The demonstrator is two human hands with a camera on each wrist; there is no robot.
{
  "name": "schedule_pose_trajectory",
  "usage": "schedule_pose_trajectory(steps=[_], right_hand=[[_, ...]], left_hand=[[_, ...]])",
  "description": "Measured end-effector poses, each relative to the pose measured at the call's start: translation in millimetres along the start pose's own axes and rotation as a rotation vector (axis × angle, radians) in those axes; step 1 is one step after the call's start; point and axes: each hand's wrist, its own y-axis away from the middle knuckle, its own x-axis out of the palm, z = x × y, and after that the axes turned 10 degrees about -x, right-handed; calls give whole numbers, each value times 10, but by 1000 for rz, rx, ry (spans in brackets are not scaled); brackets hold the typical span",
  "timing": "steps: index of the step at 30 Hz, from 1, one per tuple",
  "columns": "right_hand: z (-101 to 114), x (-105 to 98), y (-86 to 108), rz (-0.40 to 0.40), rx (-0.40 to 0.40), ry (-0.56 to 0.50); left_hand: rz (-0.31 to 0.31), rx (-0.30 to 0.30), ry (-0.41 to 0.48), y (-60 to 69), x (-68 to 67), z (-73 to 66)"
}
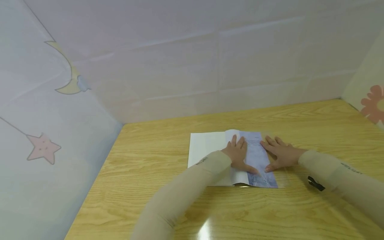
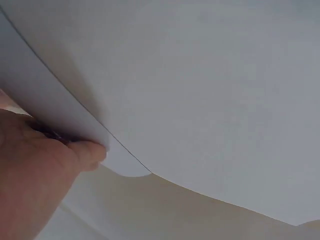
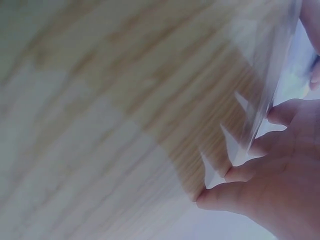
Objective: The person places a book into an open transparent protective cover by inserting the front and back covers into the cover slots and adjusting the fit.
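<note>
An open book (image 1: 205, 146) lies on the table, white pages to the left and a purple printed flap (image 1: 259, 160) to the right. My left hand (image 1: 238, 154) rests on it beside the flap, fingers spread. In the left wrist view, that hand (image 2: 45, 165) is next to a curved white page (image 2: 55, 95), its fingertips partly hidden. At the flap's right edge lies my right hand (image 1: 283, 155), fingers spread. The right wrist view shows this hand (image 3: 285, 160) with fingertips on the wood, beside a clear glossy edge (image 3: 272, 75) like plastic film.
The wood-grain table (image 1: 144, 160) runs back to a pale, creased wall covering (image 1: 180, 76). Moon and star drawings (image 1: 43, 148) are on the left wall, a red flower (image 1: 373, 103) on the right. A black strap (image 1: 316, 183) hangs by the right sleeve.
</note>
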Motion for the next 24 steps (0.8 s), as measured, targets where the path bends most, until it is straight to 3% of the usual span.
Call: schedule_pose_trajectory(steps=[4,8,12,16,24], right_hand=[[-14,-2,-17,8,6,2],[-30,-1,-10,8,12,-18],[-28,3,-1,13,16,-25],[-12,-14,6,13,9,-20],[1,-23,-7,17,9,-23]], left_hand=[[43,24,72,100,-102,147],[40,45,29,226,-185,206],[32,38,3,284,-183,201],[45,19,-8,261,-143,177],[29,-10,-71,93,17,96]])
